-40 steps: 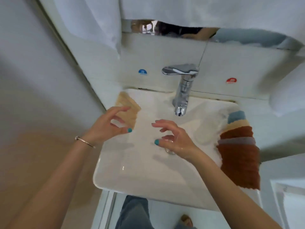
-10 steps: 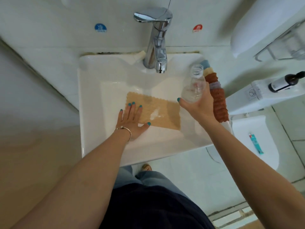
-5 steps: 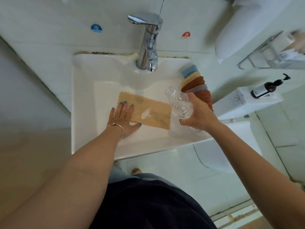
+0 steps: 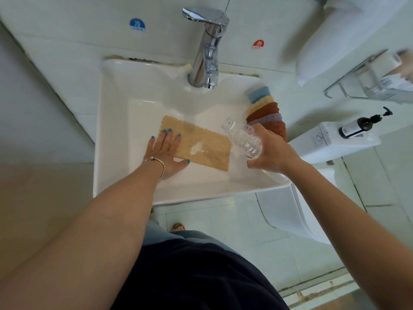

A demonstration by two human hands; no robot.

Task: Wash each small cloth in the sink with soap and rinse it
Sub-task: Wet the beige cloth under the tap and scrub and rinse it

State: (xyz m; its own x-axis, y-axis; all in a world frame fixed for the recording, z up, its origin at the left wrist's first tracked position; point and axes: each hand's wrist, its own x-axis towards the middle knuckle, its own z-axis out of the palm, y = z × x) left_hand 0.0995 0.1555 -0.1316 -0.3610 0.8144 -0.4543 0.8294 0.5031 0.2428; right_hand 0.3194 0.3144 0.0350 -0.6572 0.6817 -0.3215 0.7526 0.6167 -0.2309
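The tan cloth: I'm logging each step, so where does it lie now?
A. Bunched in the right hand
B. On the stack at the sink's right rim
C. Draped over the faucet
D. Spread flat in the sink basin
D: the tan cloth lies spread flat in the sink basin, with the left hand pressing its near-left end.

One head-worn camera looks steeply down, close over the sink (image 4: pixel 116 130), faucet (image 4: pixel 206 52) at top.

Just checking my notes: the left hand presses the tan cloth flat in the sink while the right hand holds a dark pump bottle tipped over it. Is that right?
Not quite. In the head view the right hand holds a clear plastic bottle, not the dark pump bottle, which stands off to the right. The left hand does press the tan cloth flat in the sink.
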